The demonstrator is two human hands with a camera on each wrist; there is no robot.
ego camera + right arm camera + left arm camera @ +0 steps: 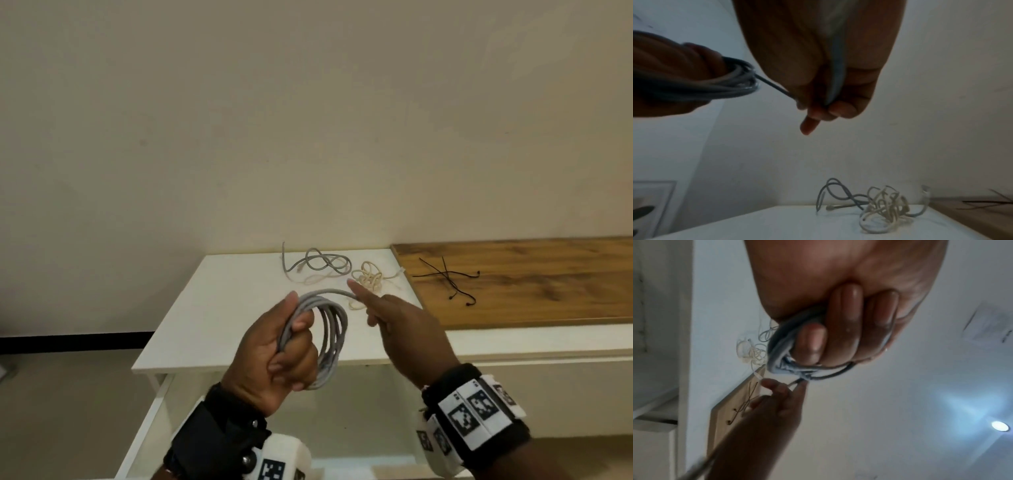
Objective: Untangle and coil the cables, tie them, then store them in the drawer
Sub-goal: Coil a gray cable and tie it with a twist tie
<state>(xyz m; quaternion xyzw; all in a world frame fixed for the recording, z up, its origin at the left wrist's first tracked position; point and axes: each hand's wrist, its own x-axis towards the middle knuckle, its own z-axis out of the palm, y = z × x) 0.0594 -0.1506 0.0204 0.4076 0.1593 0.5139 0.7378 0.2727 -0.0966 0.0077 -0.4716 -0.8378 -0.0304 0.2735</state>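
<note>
One grey cable coiled, two more waiting tangled on the counter.

Left of the open drawer (359, 411), the left hand (274, 356) grips the grey coil (329, 339) above the white counter (212, 325); the right hand (404, 325) pinches its free end. Beyond lie a loose grey cable (322, 263), a cream tangle (368, 277) and black ties (448, 279). Light and springy, the coil probably wants holding where the loops bunch.

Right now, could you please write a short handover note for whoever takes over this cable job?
Left hand grips the coiled grey cable, not yet tied.
Right hand pinches that cable's free end.
A second grey cable and a tangled cream cable lie on the white tabletop.
Black ties lie on the wooden top.
The drawer is open below.
Left: finish and tie this coil, do the other two, store all.
</note>
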